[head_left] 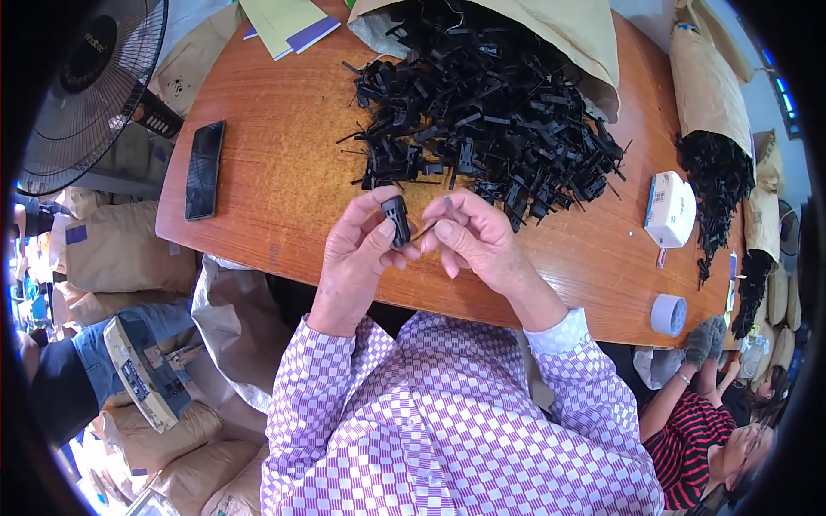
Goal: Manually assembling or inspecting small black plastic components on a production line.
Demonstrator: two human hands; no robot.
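Note:
Above the table's near edge, my left hand [351, 249] is closed around a small black plastic part [397, 220], rounded at its top end and slotted along its face. Close beside it, my right hand [483, 245] pinches a thin dark strip [422, 233] between thumb and fingers. The strip reaches toward the black part; whether the two are joined I cannot tell. Just beyond both hands lies a large heap of black plastic parts [490, 120] with thin stems sticking out, spilling from a brown paper sack [572, 34].
On the wooden table [275, 172] lie a phone [205, 170], yellow and purple papers [288, 26], a white tissue pack [670, 210] and a tape roll [668, 314]. A fan [90, 77] stands left. Another heap [718, 185] is at right, near a seated co-worker [697, 439].

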